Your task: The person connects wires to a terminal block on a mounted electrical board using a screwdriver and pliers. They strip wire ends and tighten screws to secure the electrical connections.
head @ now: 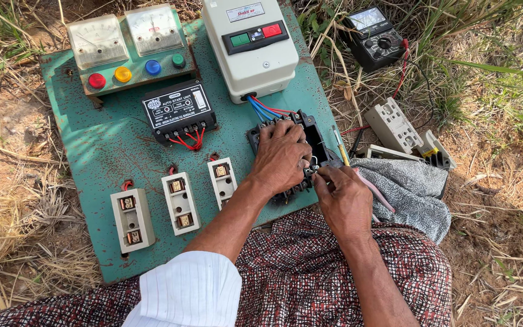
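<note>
Your left hand (281,158) lies flat on the black plastic switch block (310,145) bolted to the green metal panel (101,145), fingers pressed together. Your right hand (343,200) pinches a thin wire (315,162) at the block's lower edge.

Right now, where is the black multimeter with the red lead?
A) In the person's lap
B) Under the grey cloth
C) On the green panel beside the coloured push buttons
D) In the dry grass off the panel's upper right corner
D: the black multimeter lies in the dry grass beyond the upper right corner of the green panel, its red lead trailing down toward the ground, well away from both hands.
</note>
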